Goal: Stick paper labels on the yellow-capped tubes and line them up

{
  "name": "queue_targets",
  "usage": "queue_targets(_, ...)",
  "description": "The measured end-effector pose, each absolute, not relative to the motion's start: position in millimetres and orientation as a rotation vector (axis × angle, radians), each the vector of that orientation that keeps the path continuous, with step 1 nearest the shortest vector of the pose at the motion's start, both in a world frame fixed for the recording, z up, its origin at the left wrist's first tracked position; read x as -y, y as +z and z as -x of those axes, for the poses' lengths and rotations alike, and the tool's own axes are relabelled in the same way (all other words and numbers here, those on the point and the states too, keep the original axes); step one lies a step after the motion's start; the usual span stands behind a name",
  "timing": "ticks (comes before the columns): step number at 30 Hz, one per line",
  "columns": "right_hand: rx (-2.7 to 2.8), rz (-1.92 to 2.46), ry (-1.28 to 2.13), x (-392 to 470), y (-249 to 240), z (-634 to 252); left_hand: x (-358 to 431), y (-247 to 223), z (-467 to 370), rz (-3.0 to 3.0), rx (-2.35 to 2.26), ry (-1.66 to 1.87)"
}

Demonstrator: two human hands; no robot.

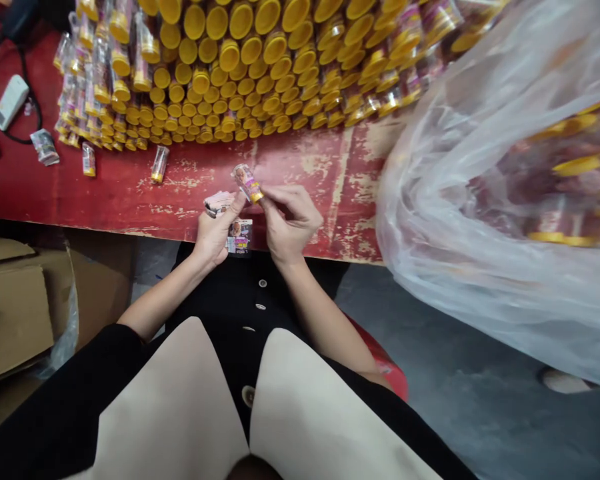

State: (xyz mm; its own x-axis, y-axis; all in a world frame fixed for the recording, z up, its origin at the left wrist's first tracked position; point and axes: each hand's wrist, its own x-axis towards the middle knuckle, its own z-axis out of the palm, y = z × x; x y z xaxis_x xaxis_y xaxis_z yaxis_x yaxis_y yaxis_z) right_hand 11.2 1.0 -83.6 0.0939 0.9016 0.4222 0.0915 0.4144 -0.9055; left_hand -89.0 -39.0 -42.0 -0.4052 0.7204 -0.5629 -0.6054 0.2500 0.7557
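Between the thumb and fingers of my right hand [294, 225] is a small clear tube [247, 182] with a printed label and a yellow cap; the cap end points down toward me. My left hand [212, 235] is closed around a bundle of printed labels [219, 203], and its thumb reaches to the tube's side. Whether that thumb presses on the tube, I cannot tell. Below the left hand's fingers, a dark printed label [241, 236] shows at the table's front edge. Both hands are just above the worn red table [290, 177].
Many yellow-capped tubes [230, 80] are stacked along the back. Two single tubes [159, 164] lie in front of them. A big clear plastic bag [430, 220] of tubes bulges over the right side. At left are a white device [11, 102], a small bundle [45, 147] and a cardboard box [20, 300].
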Motion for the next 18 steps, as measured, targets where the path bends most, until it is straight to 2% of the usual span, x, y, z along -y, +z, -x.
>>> queue_targets(4,1.586,0.917,0.864,-31,-99,25,43,-46,118,0.039,-1.535,1.641)
queue_targets(7,1.607,0.867,1.029,-33,-91,34,41,-47,130,0.110,-1.596,1.752)
queue_targets(13,1.348,0.903,1.797,1,-60,0,26,-41,120,0.004,-1.488,1.773)
queue_targets(18,1.240,1.009,1.664,-2,-43,-33,24,-30,92,-0.166,-1.279,1.552)
